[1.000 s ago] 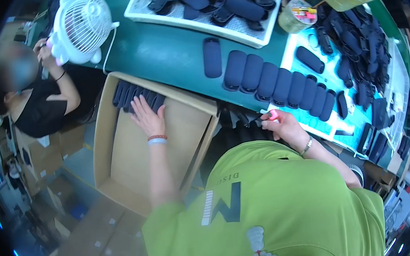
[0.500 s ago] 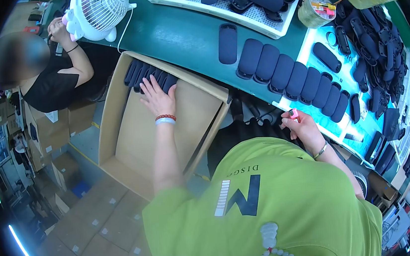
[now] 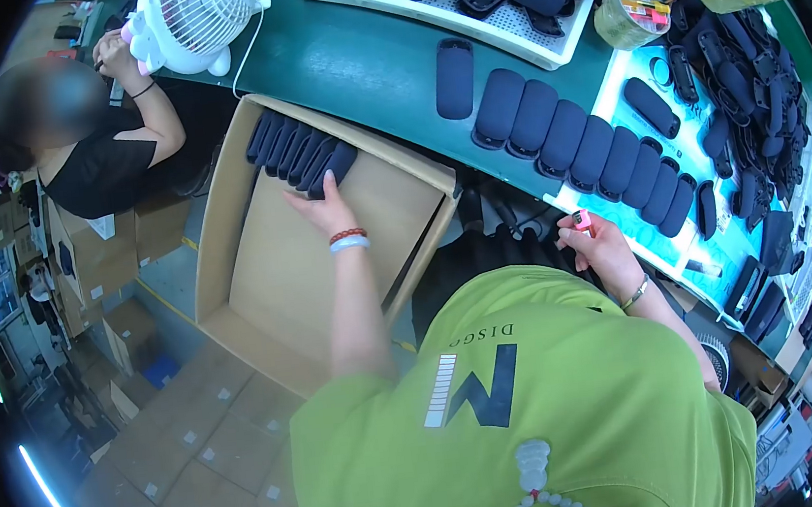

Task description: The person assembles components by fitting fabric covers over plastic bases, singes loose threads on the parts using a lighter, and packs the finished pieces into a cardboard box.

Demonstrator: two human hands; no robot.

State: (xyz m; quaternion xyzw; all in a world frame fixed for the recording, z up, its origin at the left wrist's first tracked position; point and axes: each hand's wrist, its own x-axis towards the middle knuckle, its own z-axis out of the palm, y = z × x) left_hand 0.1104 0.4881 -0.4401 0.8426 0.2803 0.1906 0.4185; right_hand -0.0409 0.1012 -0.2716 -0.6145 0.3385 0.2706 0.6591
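My left hand is inside an open cardboard box, at the near end of a row of dark padded oval pieces standing along the far wall. Its thumb and fingers are apart, and the fingertips touch the end piece. My right hand is closed around a small pink object near the bench edge; most of that object is hidden. Beside it on the bench, a line of dark navy padded pieces overlaps on the green surface and a lit white sheet.
A white perforated tray holds more dark parts. Loose dark parts are piled at the right, near a tape-wrapped cup. A white fan stands on the bench. Another person sits at the left.
My left hand, earlier spread flat over the row in the box, has drawn back toward me to its near end. The end pieces lean differently. My right hand stays in place.
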